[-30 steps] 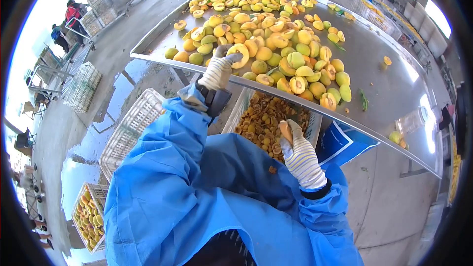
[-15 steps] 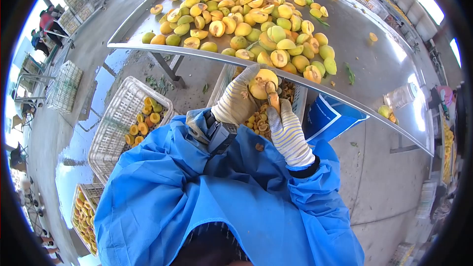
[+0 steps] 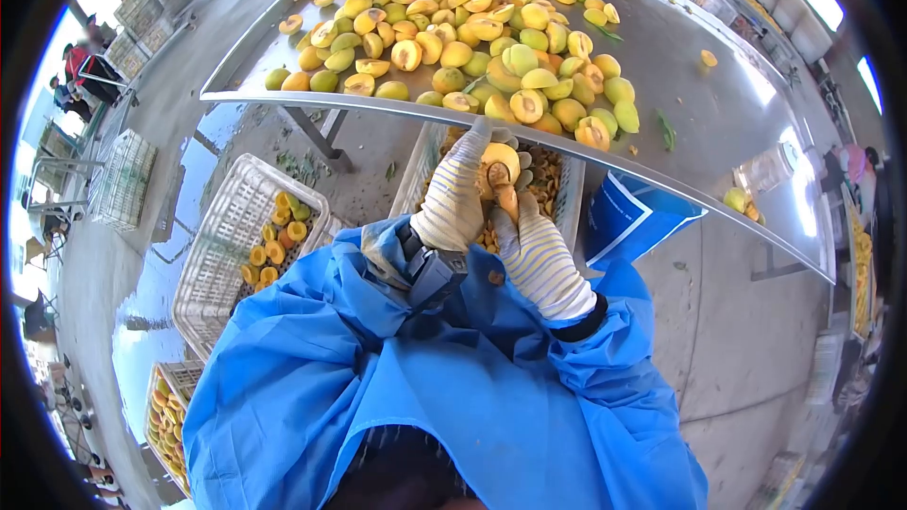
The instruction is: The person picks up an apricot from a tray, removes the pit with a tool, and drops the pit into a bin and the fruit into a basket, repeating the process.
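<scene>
My left hand (image 3: 452, 200), in a striped work glove, is closed around a yellow peach half (image 3: 503, 153), its cut face turned up toward me. My right hand (image 3: 546, 264), gloved likewise, grips a pitting tool by its brown wooden handle (image 3: 507, 202). The tool's tip meets the peach's cut face; its exact shape is too small to make out. Both hands are held just below the near edge of a metal table (image 3: 699, 85). A heap of yellow peaches (image 3: 453, 55), many halved, lies on the table. Under my hands, a crate (image 3: 573, 191) contains brownish scraps.
At the left stands a white crate (image 3: 210, 269) with some pitted peach halves (image 3: 276, 250). Another crate (image 3: 194, 376) of halves is lower left. A blue container (image 3: 624, 222) is right of my hands. Several people work far left, near stacked crates (image 3: 156, 5).
My left hand has turned the peach half slightly and both hands have shifted a little to the left. The tool remains against the fruit, and its handle is more upright.
</scene>
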`<state>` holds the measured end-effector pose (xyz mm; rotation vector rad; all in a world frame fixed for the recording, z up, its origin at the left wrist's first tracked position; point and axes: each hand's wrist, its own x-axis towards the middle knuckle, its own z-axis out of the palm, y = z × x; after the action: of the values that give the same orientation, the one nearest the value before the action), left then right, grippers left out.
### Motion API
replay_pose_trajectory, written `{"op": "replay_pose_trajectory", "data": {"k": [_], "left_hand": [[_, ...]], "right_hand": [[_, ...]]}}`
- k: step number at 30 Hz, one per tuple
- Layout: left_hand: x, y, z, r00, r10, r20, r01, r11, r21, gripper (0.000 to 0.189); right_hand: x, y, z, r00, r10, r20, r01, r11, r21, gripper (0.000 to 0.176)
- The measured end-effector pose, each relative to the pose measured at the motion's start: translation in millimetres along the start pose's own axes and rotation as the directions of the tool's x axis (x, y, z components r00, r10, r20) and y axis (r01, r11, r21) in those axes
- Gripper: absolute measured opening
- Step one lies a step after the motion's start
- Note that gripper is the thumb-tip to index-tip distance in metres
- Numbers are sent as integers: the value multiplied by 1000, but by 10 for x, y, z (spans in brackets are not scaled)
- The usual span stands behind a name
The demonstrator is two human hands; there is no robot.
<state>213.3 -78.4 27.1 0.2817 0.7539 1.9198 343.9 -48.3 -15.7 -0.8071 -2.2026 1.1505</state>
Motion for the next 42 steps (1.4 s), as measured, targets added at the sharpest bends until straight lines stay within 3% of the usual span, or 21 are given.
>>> {"op": "replay_pose_trajectory", "data": {"k": [2, 5, 6, 7, 10, 14, 17, 20, 23, 25, 27, 29, 32, 33, 35, 36, 37, 38, 40, 41, 42], "left_hand": [[54, -88, -102, 998, 53, 15, -54, 999, 7, 43], [85, -134, -131, 995, 88, 36, -88, 996, 10, 42], [118, -146, -176, 995, 90, 47, -91, 996, 13, 42], [157, -136, -207, 996, 56, 75, -56, 998, 0, 44], [98, -101, -161, 992, 47, 120, -48, 999, 12, 39], [89, -164, -109, 983, 101, 151, -106, 994, 20, 41], [86, -121, -103, 986, -10, 166, 14, 1000, -24, 43], [143, -28, -141, 972, -134, 195, 122, 990, 69, 45], [151, 22, -159, 959, -195, 207, 166, 975, 148, 46], [170, 61, -196, 929, -287, 234, 250, 952, 177, 46], [167, 53, -204, 932, -279, 230, 246, 956, 163, 48], [201, 47, -227, 936, -282, 211, 267, 959, 98, 51], [362, 69, -365, 956, -248, 160, 256, 966, -32, 53], [402, 81, -425, 968, -211, 135, 218, 975, -42, 53], [440, 108, -541, 995, -81, 49, 85, 994, -70, 52], [425, 168, -596, 991, -107, 74, 112, 992, -62, 51], [393, 251, -672, 986, -137, 96, 143, 988, -52, 51], [356, 329, -740, 978, -170, 119, 176, 984, -41, 51], [290, 435, -839, 977, -191, 98, 199, 977, -77, 48], [252, 463, -903, 978, -187, 96, 192, 980, -51, 49], [202, 498, -961, 979, -182, 95, 185, 982, -26, 49]], "right_hand": [[-30, -133, -48, 983, 130, 128, -165, 931, 326, 39], [-32, -245, -115, 894, 267, 359, -443, 644, 624, 41], [-27, -276, -158, 840, 293, 457, -540, 529, 654, 43], [-25, -311, -201, 826, 295, 480, -561, 503, 657, 45], [14, -236, -307, 697, 211, 686, -717, 213, 663, 43], [26, -176, -261, 694, 49, 718, -715, -59, 696, 42], [25, -184, -322, 661, 23, 750, -747, -82, 660, 41], [33, -281, -397, 664, 178, 726, -748, 134, 650, 41], [34, -248, -380, 667, 181, 722, -745, 137, 653, 40], [38, -144, -336, 651, 86, 754, -759, 60, 649, 40], [40, -92, -305, 648, 23, 762, -762, 11, 648, 41], [61, -98, -297, 655, -11, 756, -756, -4, 655, 41], [24, -161, -368, 681, 19, 732, -731, 94, 676, 42], [17, -189, -421, 710, 66, 701, -699, 181, 691, 42], [16, -178, -448, 780, 248, 575, -610, 508, 609, 43], [39, -162, -460, 819, 310, 484, -554, 647, 523, 43], [73, -144, -472, 831, 418, 367, -523, 811, 262, 46], [73, -22, -448, 917, 304, 257, -342, 933, 115, 47], [97, 33, -336, 995, -15, 95, 37, 971, -234, 47], [69, 11, -388, 966, 136, 218, -109, 985, -130, 48], [76, -16, -382, 969, 123, 213, -85, 981, -176, 48]]}}
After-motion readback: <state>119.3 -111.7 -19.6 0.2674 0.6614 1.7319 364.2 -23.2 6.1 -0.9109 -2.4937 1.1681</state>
